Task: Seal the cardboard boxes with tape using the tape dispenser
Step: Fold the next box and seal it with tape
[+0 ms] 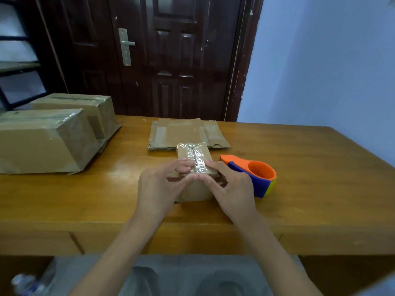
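Note:
A small cardboard box (pixel 193 154) stands in the middle of the wooden table (pixel 299 167), with shiny clear tape along its top seam. My left hand (pixel 162 184) holds the box's near left corner, fingers on the top edge and thumb at the front. My right hand (pixel 226 184) holds the near right corner the same way, and the two thumbs meet at the tape's near end. An orange and blue tape dispenser (pixel 254 176) lies on the table just right of my right hand, untouched.
Two larger taped cardboard boxes (pixel 42 142) sit at the table's left side. Flattened cardboard (pixel 186 133) lies behind the small box. A dark wooden door (pixel 171 56) stands behind the table and a blue wall (pixel 320 60) to the right.

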